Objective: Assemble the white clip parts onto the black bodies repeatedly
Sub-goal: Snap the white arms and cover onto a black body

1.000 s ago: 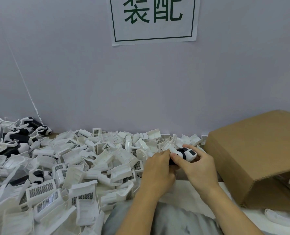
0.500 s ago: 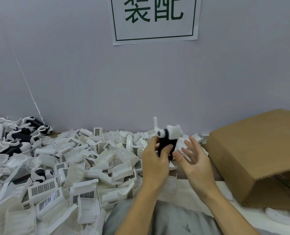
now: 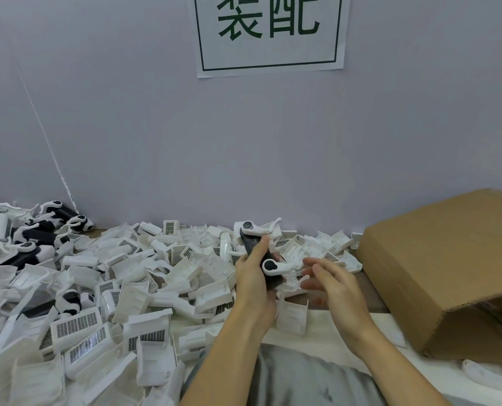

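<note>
My left hand [image 3: 254, 276] grips a black body [image 3: 251, 244] held up over the table, tilted, with a white clip [image 3: 260, 229] at its top end and another white clip [image 3: 279, 268] at its lower end. My right hand [image 3: 333, 281] hovers just to the right of it with fingers spread and relaxed, holding nothing. A large heap of loose white clip parts [image 3: 132, 276] covers the table to the left and behind the hands.
Several finished black-and-white pieces [image 3: 36, 232] lie at the far left by the wall. A brown cardboard box [image 3: 449, 265] lies on its side at the right. A paper sign [image 3: 269, 33] hangs on the wall ahead.
The left hand has turned the black body from upright to tilted, so both white clips now face me. The right hand has let go and drawn slightly away to the right.
</note>
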